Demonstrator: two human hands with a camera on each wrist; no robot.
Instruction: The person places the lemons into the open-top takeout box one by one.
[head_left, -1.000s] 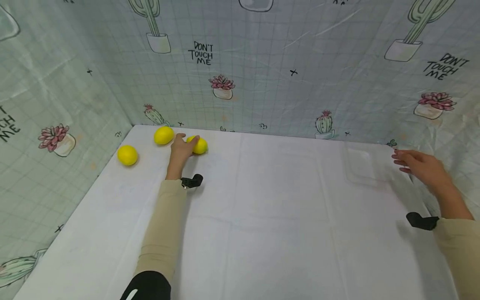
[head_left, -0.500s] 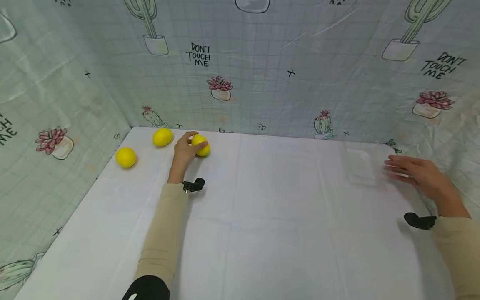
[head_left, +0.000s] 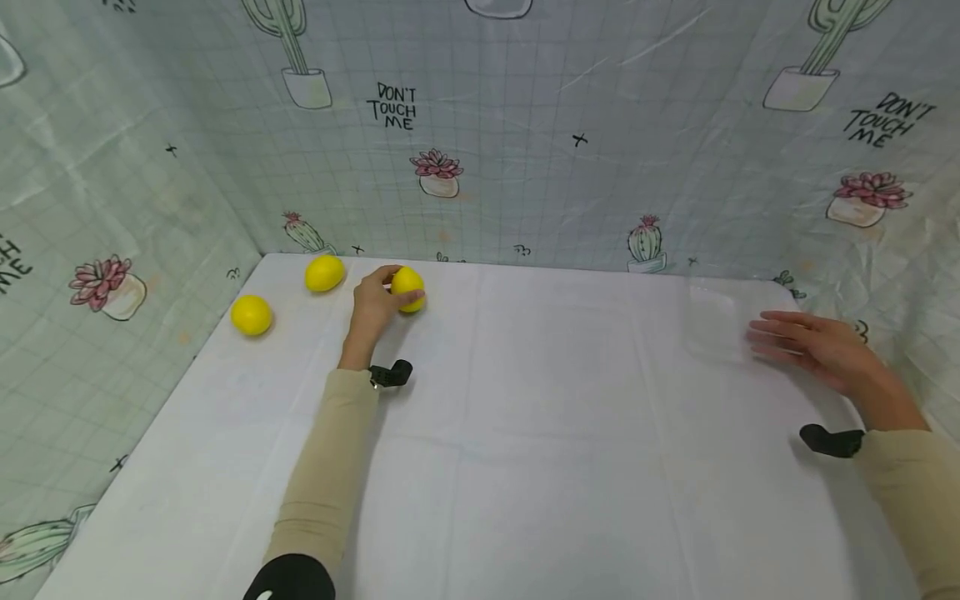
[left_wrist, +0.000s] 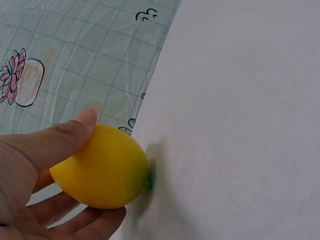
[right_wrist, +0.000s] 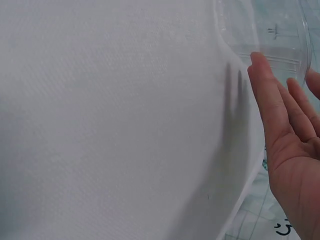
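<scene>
Toward the back left of the table, my left hand [head_left: 371, 308] grips a yellow lemon [head_left: 408, 289]. The left wrist view shows the thumb on one side of this lemon [left_wrist: 102, 167] and the fingers curled under the other, its green stem tip facing outward. Two more lemons rest to the left, one near the back edge [head_left: 325, 273] and one by the left edge [head_left: 251, 315]. At the far right, my right hand [head_left: 825, 350] has its fingers extended beside a clear plastic container [head_left: 712, 312]. In the right wrist view, the fingertips overlap the container's near side [right_wrist: 280, 55].
A white cloth [head_left: 555, 433] covers the table, with its back edge against a printed curtain [head_left: 525, 125]. More of the same curtain hangs along the left side and at the right corner. Black wrist cameras [head_left: 831, 440] stick out from both sleeves.
The left hand has taken the lemon into a fuller grip and moved it slightly to the right. My right hand has shifted left, over to the clear container's side.
</scene>
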